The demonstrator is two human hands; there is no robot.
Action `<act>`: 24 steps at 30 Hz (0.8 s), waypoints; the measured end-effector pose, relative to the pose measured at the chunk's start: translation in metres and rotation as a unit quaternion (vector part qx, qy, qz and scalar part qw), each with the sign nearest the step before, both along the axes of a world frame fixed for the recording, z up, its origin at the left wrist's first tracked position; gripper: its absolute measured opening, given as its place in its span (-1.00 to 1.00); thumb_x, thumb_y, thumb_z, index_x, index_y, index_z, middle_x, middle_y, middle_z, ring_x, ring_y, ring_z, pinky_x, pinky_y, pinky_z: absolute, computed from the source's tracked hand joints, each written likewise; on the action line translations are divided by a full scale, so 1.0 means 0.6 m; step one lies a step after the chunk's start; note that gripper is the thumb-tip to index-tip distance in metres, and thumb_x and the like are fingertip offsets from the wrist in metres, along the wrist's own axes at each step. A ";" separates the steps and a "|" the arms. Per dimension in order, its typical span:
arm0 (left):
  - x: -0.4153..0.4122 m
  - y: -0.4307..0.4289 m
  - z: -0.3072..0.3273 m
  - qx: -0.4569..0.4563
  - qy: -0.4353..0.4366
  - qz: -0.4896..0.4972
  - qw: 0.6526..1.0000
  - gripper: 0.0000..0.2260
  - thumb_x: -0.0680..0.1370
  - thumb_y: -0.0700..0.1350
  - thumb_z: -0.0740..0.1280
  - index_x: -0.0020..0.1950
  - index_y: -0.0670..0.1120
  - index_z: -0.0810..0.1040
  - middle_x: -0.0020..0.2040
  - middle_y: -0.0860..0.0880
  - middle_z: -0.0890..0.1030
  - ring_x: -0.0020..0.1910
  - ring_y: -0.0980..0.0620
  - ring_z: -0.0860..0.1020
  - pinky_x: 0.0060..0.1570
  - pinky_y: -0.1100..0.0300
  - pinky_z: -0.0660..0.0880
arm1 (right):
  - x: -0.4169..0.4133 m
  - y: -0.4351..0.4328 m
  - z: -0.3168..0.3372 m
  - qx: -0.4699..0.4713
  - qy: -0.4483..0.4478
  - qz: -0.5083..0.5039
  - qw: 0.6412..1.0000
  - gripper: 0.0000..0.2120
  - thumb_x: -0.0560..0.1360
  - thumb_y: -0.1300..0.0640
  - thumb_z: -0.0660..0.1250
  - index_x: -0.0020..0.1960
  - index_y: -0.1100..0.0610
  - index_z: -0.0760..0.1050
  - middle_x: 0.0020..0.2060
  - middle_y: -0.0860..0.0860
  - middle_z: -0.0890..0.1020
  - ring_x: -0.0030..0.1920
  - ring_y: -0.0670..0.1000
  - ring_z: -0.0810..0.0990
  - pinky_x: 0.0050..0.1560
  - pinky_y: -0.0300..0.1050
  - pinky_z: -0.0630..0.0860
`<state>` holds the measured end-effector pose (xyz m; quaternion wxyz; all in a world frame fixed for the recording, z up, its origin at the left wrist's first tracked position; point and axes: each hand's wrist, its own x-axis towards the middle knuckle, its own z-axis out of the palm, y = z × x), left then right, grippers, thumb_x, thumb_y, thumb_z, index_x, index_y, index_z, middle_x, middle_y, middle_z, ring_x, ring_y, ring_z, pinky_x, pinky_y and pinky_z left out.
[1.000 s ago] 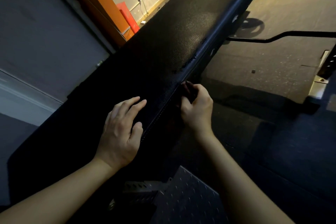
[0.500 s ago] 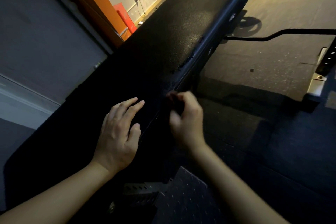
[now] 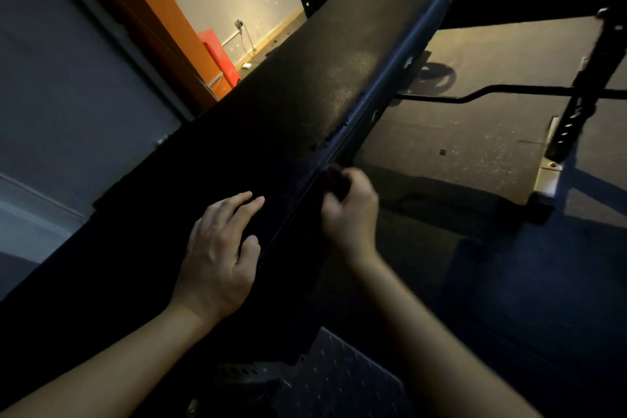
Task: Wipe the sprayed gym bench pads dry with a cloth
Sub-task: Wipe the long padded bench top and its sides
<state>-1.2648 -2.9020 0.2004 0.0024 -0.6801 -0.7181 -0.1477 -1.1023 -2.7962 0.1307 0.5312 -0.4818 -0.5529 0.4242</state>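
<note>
The long black bench pad [image 3: 305,95] runs diagonally from lower left to upper right, and dark wet marks [image 3: 334,136] dot its right edge. My left hand [image 3: 217,248] rests on the pad's top with its fingers spread and nearly straight. My right hand [image 3: 353,217] is curled against the pad's right side edge and grips a small dark cloth [image 3: 334,180]. Only a dark reddish bit of the cloth shows between the fingers, and that hand is motion-blurred.
A black rack upright [image 3: 583,88] and a curved bar [image 3: 475,98] stand to the right over the rubber floor. An orange post [image 3: 163,27] and a red box [image 3: 220,54] sit at the back left. A studded metal plate [image 3: 339,373] lies below the bench.
My right hand with the cloth has slid a short way along the pad's side edge toward me and back. My left hand stays in place on the pad.
</note>
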 end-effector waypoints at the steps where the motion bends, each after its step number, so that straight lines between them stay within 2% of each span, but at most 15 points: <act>1: -0.001 -0.001 -0.001 0.001 0.000 0.002 1.000 -0.45 0.52 0.04 0.06 0.50 0.02 0.45 0.50 0.09 0.40 0.49 0.11 0.29 0.49 -0.09 0.25 | 0.013 0.049 0.006 -0.037 -0.011 -0.021 0.999 -0.79 0.52 0.30 0.38 0.12 0.10 0.53 -0.07 -0.08 0.57 -0.08 -0.15 0.56 0.08 -0.12 0.61; 3: -0.005 0.001 -0.001 0.003 -0.004 0.002 1.000 -0.44 0.52 0.06 0.05 0.50 0.03 0.45 0.49 0.10 0.40 0.49 0.12 0.29 0.49 -0.08 0.24 | 0.035 0.118 0.015 -0.084 -0.019 -0.047 0.995 -0.78 0.56 0.23 0.38 0.19 0.10 0.53 0.01 -0.02 0.61 0.04 -0.05 0.61 0.17 0.02 0.62; 6: -0.004 0.005 0.000 0.000 -0.013 0.001 1.000 -0.43 0.51 0.08 0.04 0.49 0.04 0.46 0.48 0.11 0.41 0.48 0.12 0.29 0.49 -0.08 0.26 | 0.042 0.132 0.013 -0.090 -0.020 -0.056 0.994 -0.78 0.59 0.18 0.35 0.23 0.10 0.51 0.06 0.02 0.61 0.09 -0.01 0.62 0.17 0.07 0.62; 9: -0.004 0.004 0.003 -0.012 -0.007 0.007 1.000 -0.42 0.50 0.09 0.03 0.48 0.03 0.46 0.46 0.10 0.43 0.47 0.11 0.30 0.47 -0.05 0.27 | 0.023 0.068 0.009 -0.081 -0.013 -0.027 0.996 -0.80 0.58 0.25 0.32 0.20 0.14 0.50 0.03 0.04 0.61 0.02 0.02 0.63 0.08 -0.03 0.62; 11: -0.001 -0.001 0.012 -0.028 0.001 0.010 1.000 -0.39 0.48 0.11 0.02 0.49 0.02 0.46 0.46 0.09 0.43 0.47 0.10 0.31 0.45 -0.03 0.29 | 0.010 0.001 -0.004 -0.031 -0.032 0.007 0.999 -0.82 0.51 0.33 0.34 0.11 0.20 0.52 -0.05 0.06 0.62 -0.05 0.06 0.62 -0.04 -0.09 0.55; 14: 0.011 0.008 0.036 -0.058 0.043 0.008 0.997 -0.37 0.44 0.14 0.00 0.45 0.00 0.48 0.40 0.07 0.46 0.41 0.05 0.37 0.39 -0.01 0.34 | 0.013 -0.041 -0.016 0.007 -0.033 0.064 0.997 -0.81 0.48 0.31 0.36 0.04 0.10 0.54 -0.09 -0.05 0.61 -0.09 -0.12 0.58 -0.08 -0.28 0.49; 16: 0.024 0.043 0.055 -0.054 0.067 0.008 0.996 -0.42 0.43 0.16 0.04 0.33 -0.02 0.53 0.25 0.06 0.52 0.25 0.02 0.47 0.27 0.02 0.40 | 0.025 0.001 -0.015 0.010 -0.018 0.058 0.998 -0.78 0.49 0.30 0.36 0.08 0.05 0.55 -0.06 -0.09 0.61 -0.06 -0.19 0.58 -0.03 -0.33 0.50; 18: 0.054 0.103 0.065 -0.041 0.074 0.002 0.996 -0.46 0.45 0.19 0.08 0.29 -0.02 0.55 0.20 0.06 0.53 0.20 0.02 0.49 0.23 0.02 0.41 | 0.042 0.066 -0.017 -0.002 0.010 0.037 0.999 -0.74 0.51 0.29 0.37 0.15 0.06 0.54 0.00 -0.09 0.63 0.03 -0.17 0.61 0.10 -0.19 0.58; 21: 0.113 0.223 0.051 -0.040 0.067 -0.016 0.997 -0.41 0.48 0.23 0.10 0.41 0.01 0.50 0.37 0.05 0.49 0.39 0.04 0.40 0.40 0.02 0.32 | 0.072 0.189 -0.015 -0.007 0.014 -0.004 1.000 -0.75 0.52 0.30 0.37 0.15 0.09 0.53 0.03 -0.03 0.64 0.07 -0.06 0.63 0.19 0.02 0.60; 24: 0.155 0.355 0.034 -0.043 0.077 -0.038 0.995 -0.36 0.51 0.27 0.11 0.53 0.03 0.40 0.52 0.03 0.38 0.53 0.03 0.28 0.55 -0.05 0.16 | 0.116 0.320 -0.008 -0.033 0.008 -0.044 0.998 -0.78 0.54 0.28 0.36 0.14 0.06 0.50 0.01 0.00 0.63 0.06 -0.01 0.64 0.17 0.07 0.61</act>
